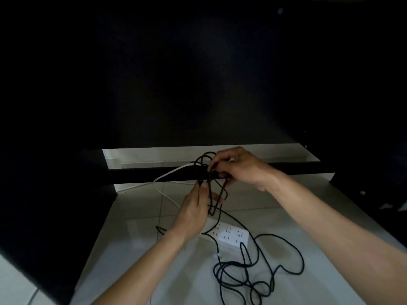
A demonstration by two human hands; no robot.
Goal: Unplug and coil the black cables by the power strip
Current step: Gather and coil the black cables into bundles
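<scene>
Step in hand, as judged: coiling, not unplugging. No plug is visible in the sockets of the white rectangular plastic power strip (229,233), which lies flat on the pale tiled floor (136,249). The thin black round cable (211,183) is gathered into several long loops held upright above the strip. The left hand (195,208) grips the lower run of the loops, fingers curled round the strands. The right hand (239,167) pinches the top of the bundle between thumb and fingertips, apparently laying on another turn. The remaining slack trails over the strip into a loose tangled heap of black cable (253,276) on the floor, nearer the camera. A thin white cord (169,172) arcs behind the hands, touching or just beside the bundle; cannot tell which. Next move likely calls for drawing slack from the heap without knotting, keeping the white cord out of the coil.
</scene>
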